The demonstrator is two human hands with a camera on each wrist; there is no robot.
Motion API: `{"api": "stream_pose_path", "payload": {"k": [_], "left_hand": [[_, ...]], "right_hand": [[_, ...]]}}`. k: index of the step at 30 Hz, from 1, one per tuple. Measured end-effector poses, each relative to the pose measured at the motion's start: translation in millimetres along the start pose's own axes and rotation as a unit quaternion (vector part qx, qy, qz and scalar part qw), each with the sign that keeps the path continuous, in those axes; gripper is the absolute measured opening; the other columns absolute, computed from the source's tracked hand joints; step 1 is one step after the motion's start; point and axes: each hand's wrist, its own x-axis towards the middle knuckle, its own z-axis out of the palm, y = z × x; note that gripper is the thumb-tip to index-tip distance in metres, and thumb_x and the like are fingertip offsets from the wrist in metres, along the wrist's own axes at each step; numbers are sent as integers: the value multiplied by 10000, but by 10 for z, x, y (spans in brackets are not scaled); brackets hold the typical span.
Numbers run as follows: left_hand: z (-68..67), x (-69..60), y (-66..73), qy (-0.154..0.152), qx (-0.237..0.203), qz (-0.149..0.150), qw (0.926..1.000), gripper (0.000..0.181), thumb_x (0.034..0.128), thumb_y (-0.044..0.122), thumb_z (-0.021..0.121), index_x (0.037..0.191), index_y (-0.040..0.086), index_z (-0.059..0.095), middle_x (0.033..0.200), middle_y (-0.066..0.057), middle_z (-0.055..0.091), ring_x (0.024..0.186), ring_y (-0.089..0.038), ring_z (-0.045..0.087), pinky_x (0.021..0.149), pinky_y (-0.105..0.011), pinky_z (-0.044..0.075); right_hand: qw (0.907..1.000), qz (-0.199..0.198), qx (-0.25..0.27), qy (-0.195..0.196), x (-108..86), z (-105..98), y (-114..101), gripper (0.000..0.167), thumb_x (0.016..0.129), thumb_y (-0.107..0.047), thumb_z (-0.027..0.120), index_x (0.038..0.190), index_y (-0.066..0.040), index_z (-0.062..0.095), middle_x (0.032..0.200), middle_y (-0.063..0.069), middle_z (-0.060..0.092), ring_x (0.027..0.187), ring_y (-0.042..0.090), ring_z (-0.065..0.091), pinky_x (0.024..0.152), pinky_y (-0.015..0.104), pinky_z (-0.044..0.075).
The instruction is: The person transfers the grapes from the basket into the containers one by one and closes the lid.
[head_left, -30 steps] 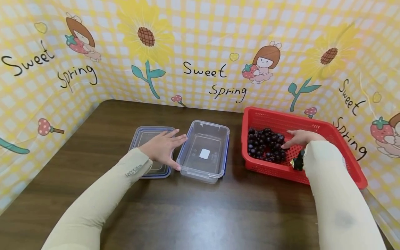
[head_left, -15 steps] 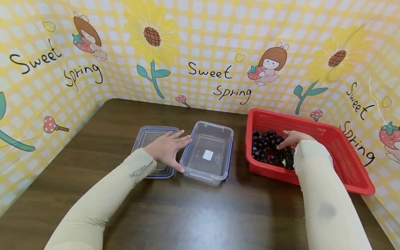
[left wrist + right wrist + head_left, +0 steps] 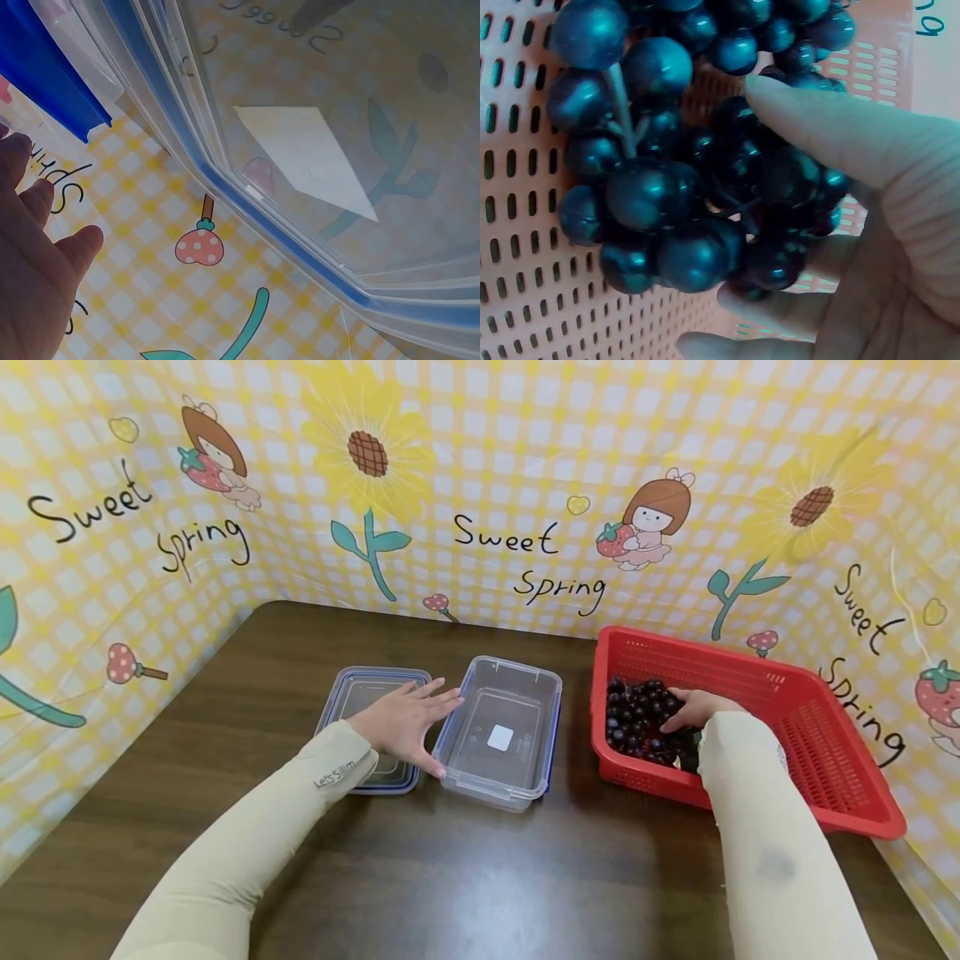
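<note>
Lid [image 3: 362, 688] with a blue seal lies flat at the left of the brown table [image 3: 420, 877], set near the clear container [image 3: 487, 788], perhaps so that the two stay within easy reach of one side. Over the lid stretches the left hand [image 3: 405, 723], fingers spread wide and holding nothing; its thumb and fingertips come up to the container's left edge, presumably to steady it, though whether all of them touch cannot be told. The container stands upright and uncovered, a white label [image 3: 500, 737] showing on its floor, and it sits between the hands, a placing that seems to suit work from both sides. Farther right, the red basket [image 3: 813, 743] holds dark grapes [image 3: 633, 718], gathered at its left end, the end nearer the container. There the right hand [image 3: 697, 708] grips part of the bunch, thumb on one side and fingers reaching beneath in the right wrist view, a hold that probably supports the loose-hanging fruit from below without squeezing it hard.
</note>
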Motion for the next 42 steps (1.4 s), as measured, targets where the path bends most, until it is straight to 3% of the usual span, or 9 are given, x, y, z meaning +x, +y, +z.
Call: {"api": "stream_pose_path", "payload": {"k": [7,14,23,29,35,42], "left_hand": [[18,-7,-30,31,-184,5,9998,946,816,654,569,1510,76,288,1567,-69,231,1433,-356,134,1100,-598,159],[2,-48,-19,68,-334,-3,9994,921,829,642,565,1505,75,301,1560,-76,249,1428,-369,144,1099,-602,154],[-26,-45,23,13,-371,-44,9993,920,827,645,573,1505,83,304,1557,-63,257,1435,-351,126,1103,-600,138],[-27,-30,13,26,-391,-34,9992,847,872,607,542,1498,80,322,1552,-63,262,1429,-364,137,1104,-598,138],[-4,1,-12,-14,-396,-122,9991,782,918,597,476,1504,104,316,1557,-39,244,1431,-360,130,1115,-583,115],[-11,-4,-9,-10,-416,-156,9990,791,912,596,486,1503,97,318,1557,-47,243,1429,-369,134,1112,-586,121]], "right_hand": [[9995,13,302,-4,155,33,112,1087,821,-266,745,1482,73,-48,1493,382,36,1356,525,70,1072,631,165],[9986,125,511,112,168,74,57,1022,846,-75,671,1440,121,-138,1479,399,-44,1363,530,-4,1084,616,141],[9980,-84,396,485,198,121,112,916,793,-22,696,1436,117,58,1421,396,184,1306,516,211,1046,614,258],[9985,119,354,411,145,94,99,929,802,22,647,1465,90,0,1455,403,130,1317,519,194,1013,597,310],[9973,296,457,492,116,66,83,943,798,16,633,1496,33,-1,1460,393,153,1179,456,305,845,470,398],[9949,369,524,777,116,30,73,887,812,-48,657,1498,18,98,1447,398,200,1095,436,374,875,496,432]]}}
